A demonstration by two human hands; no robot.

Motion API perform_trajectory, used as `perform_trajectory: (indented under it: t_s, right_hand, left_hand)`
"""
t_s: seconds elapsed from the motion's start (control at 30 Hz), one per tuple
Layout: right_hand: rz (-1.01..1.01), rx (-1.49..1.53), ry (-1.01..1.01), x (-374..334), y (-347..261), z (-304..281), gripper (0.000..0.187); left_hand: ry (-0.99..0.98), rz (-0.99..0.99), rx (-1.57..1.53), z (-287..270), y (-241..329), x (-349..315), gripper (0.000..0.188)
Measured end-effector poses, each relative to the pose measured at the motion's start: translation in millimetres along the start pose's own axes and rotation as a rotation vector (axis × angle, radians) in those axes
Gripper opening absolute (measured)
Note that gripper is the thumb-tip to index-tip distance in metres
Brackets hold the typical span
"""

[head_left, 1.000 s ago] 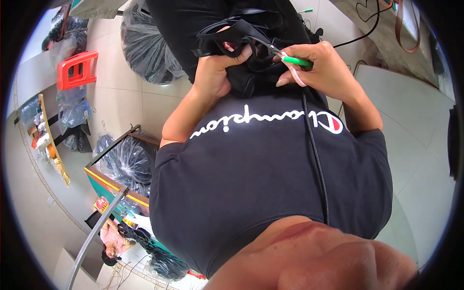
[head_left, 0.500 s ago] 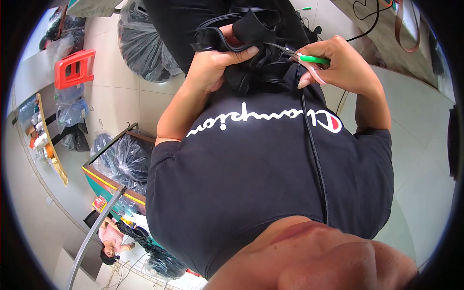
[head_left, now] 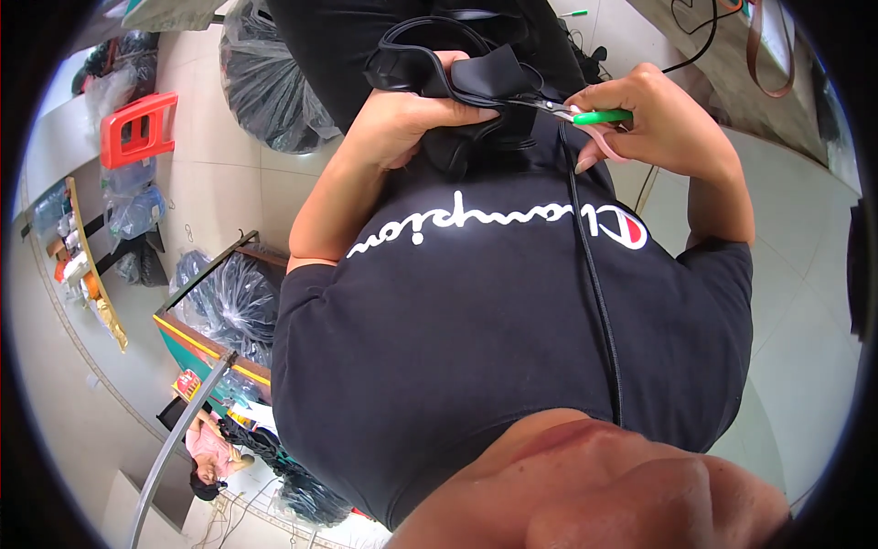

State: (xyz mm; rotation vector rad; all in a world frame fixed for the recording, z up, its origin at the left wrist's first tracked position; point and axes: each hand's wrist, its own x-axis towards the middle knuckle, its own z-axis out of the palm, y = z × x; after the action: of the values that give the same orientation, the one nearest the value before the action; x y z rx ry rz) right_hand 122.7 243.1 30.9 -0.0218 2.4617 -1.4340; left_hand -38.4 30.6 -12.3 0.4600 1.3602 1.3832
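Note:
My left hand (head_left: 393,123) grips a floppy black strap-like piece (head_left: 489,75) in front of my lap, its thumb pressed along the lower edge. The piece looks smooth, with raised edging, and curls into loops above the hand. My right hand (head_left: 672,119) has its fingers in the handles of small scissors (head_left: 599,118), one handle green and the other pink. Their metal blades point left and meet the right edge of the black piece near my left thumb tip. Whether the blade tips are apart is too small to tell.
A clear bag of dark goods (head_left: 270,82) stands on the floor at the upper left, with a red plastic stool (head_left: 137,130) farther left. More bagged goods (head_left: 233,297) sit in a framed bin. Another person (head_left: 210,453) is at the lower left. A cord (head_left: 596,302) hangs down my shirt.
The black piece has turned and spread into a wider loop in my left hand. The scissors have shifted slightly right and down and lie more level, with their blades against its edge.

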Motion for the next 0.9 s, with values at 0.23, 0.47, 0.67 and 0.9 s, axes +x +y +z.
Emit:
perform_trajectory:
  t_s: [0.23, 0.47, 0.67, 0.9]
  right_hand:
    - [-0.092, -0.075, 0.042, 0.6, 3.3, 0.4, 0.022]
    - [-0.046, -0.007, 0.044, -2.1, 3.8, 0.9, 0.022]
    - [-0.099, -0.059, 0.048, 0.3, 4.3, 2.2, 0.022]
    - [-0.055, -0.029, 0.020, 2.9, 1.7, 1.3, 0.023]
  left_hand:
    - [-0.004, -0.021, -0.043, 0.5, 4.1, -1.5, 0.050]
    - [-0.012, 0.002, -0.065, 1.2, 2.3, -2.4, 0.050]
    - [-0.048, 0.004, -0.030, 2.9, 5.3, -1.2, 0.051]
    - [-0.040, -0.001, -0.051, 5.2, 5.4, -3.6, 0.047]
